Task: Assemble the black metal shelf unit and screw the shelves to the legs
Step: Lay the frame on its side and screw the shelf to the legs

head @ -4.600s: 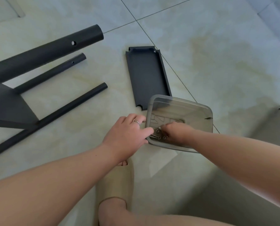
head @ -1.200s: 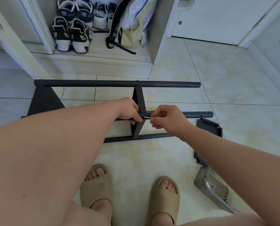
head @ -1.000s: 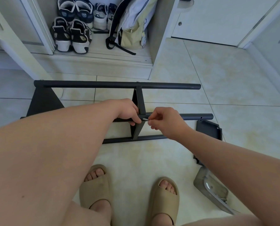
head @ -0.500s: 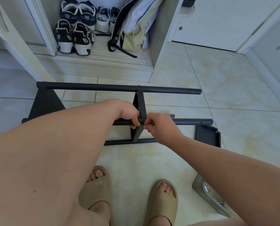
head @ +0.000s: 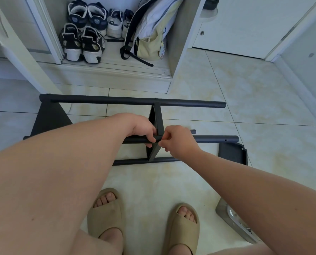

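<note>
The black metal shelf unit (head: 135, 101) lies on its side on the tiled floor, with long round legs running left to right. A middle shelf (head: 156, 124) stands on edge between the legs, and an end shelf (head: 48, 118) sits at the left. My left hand (head: 144, 130) grips the near upper leg (head: 214, 139) just left of the middle shelf. My right hand (head: 177, 142) pinches something small at the joint of that leg and the shelf; the screw itself is hidden by my fingers. A loose black shelf (head: 232, 153) lies flat at the right.
A grey plastic container (head: 232, 219) with hardware sits on the floor at the lower right, partly behind my right arm. My feet in beige slides (head: 105, 216) stand near the unit. An open cabinet holds shoes (head: 79, 43) and a backpack (head: 149, 30) beyond it.
Earlier both hands were at the grey container. Since a second ago my right hand has moved left, bringing the screw against the leg at the middle shelf. My left hand keeps its grip.
</note>
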Available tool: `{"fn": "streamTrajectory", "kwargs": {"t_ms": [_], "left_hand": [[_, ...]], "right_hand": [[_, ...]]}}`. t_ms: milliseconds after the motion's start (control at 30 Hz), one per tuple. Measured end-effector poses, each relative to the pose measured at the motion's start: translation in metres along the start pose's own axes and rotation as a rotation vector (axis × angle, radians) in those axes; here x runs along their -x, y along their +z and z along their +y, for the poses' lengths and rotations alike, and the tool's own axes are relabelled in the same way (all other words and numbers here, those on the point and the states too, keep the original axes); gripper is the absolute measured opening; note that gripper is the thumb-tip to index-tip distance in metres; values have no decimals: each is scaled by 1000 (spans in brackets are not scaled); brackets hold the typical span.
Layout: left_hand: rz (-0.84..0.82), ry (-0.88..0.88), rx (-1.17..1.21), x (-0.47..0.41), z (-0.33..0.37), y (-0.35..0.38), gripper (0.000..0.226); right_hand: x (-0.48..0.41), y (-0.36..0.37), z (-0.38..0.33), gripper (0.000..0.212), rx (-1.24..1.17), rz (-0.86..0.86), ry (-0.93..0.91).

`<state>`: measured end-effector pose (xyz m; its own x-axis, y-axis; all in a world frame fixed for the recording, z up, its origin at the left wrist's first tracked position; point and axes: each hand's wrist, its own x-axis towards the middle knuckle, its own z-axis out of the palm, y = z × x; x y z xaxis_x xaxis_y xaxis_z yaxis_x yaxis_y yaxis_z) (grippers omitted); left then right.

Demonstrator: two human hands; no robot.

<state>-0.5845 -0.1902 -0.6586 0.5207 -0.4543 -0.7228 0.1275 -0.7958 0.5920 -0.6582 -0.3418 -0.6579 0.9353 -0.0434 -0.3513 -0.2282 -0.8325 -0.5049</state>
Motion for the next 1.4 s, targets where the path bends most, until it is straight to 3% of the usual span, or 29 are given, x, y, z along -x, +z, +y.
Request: {"fn": "streamTrajectory", "kwargs": {"t_ms": [200,333,433,533,667,733,800,900,1000,1233,1400], "left_hand": [[29,17,84,-3,-5,0,24],[5,-11,82,0,-5,-1,24],[40,-21,44,3,-3,2,24],[157,-42,-3,3,4,5,17],[453,-63,-67,5,17,14,37],[622,-2,-221,8,23,20,33],[683,132,-284,14,33,28,20],[621,329,-380,18,59,47,11],[527,418,-467,13,90,74,12],[228,412,-601,-32,140,160,10],[14,297,-390,-78,159,233,27]], "right_hand": [[-5,0,6,32,256,64,15],[-6,-4,13,51,280,103,4],[-5,-3,18,45,324,75,-42],[-2,-8,20,44,280,30,-106],[14,-24,36,37,195,7,-201],[26,-34,55,34,205,10,-202],[41,-47,78,34,228,1,-165],[65,-63,120,32,300,-23,-74],[90,-77,164,26,309,-32,50],[132,-83,267,24,373,-245,339],[134,-59,326,22,289,-335,423]]}}
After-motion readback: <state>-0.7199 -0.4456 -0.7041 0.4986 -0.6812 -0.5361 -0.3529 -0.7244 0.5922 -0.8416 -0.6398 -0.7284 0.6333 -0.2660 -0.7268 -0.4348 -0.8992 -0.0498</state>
